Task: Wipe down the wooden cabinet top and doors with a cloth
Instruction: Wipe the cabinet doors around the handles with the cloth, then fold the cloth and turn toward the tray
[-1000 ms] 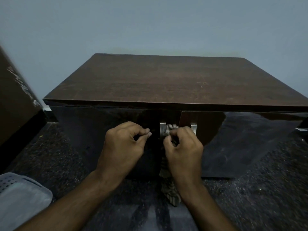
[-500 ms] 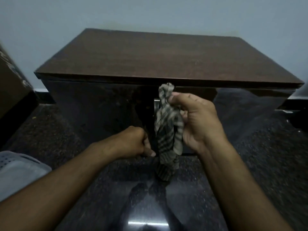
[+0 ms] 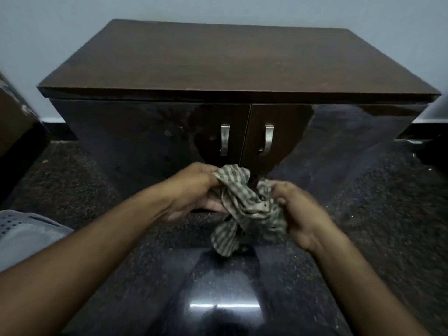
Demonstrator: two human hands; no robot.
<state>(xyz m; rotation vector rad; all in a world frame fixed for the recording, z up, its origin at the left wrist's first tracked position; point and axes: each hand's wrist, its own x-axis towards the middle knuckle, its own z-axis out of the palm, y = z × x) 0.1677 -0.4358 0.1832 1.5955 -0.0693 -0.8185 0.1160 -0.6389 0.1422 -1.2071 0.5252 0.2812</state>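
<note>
A dark wooden cabinet stands against the wall, its top point(image 3: 232, 61) bare. Its two glossy doors point(image 3: 150, 137) are closed, with two metal handles point(image 3: 224, 139) near the middle seam. A crumpled grey striped cloth point(image 3: 244, 204) hangs in front of the lower doors. My left hand point(image 3: 194, 190) grips the cloth's upper left part. My right hand point(image 3: 298, 212) grips its right side. Both hands are held apart from the cabinet, below the handles.
A dark speckled polished floor point(image 3: 363, 238) reflects light near me. A grey perforated plastic basket point(image 3: 21, 229) sits at the lower left. Dark furniture point(image 3: 14, 127) stands at the left edge, and another dark object point(image 3: 434, 132) at the right edge.
The cloth was at the handles in my right hand alone. Both hands have come down below the handles, and my left hand has taken hold of the cloth too. The handles are now uncovered.
</note>
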